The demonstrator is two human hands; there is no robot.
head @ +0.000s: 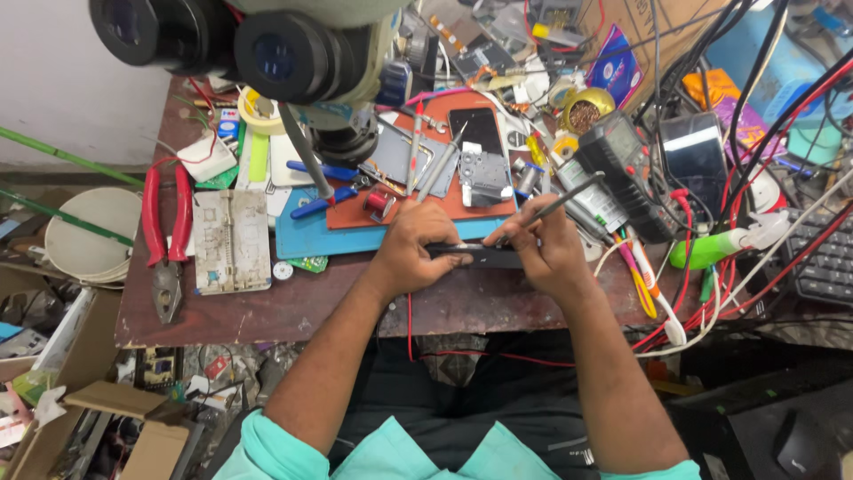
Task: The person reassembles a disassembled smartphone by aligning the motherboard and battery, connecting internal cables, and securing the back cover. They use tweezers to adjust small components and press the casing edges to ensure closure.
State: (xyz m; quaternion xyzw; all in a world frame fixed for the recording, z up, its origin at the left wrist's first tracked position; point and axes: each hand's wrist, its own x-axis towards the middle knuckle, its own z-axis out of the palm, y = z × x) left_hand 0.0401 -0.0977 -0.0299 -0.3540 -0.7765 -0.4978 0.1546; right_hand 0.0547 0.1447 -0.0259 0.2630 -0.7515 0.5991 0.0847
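**Phone under repair, front edge of tabletop**

Black phone [475, 255] is lying near the tabletop's [293, 311] front edge. Left hand [418, 244] is gripping its left end, fingers curled. Right hand [546, 249] is pinching a metal tool [569, 196]. Red pliers [166, 240] are lying toward the left edge.

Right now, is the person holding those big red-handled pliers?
No: the red-handled pliers lie untouched at the table's left, while the left hand steadies a dark phone and the right hand holds a thin tool.

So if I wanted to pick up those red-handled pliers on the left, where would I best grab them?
Grip the red-handled pliers by the two red handles, coming from above: they lie flat on the brown worktable, handles pointing away from the person, metal jaws toward the near edge.
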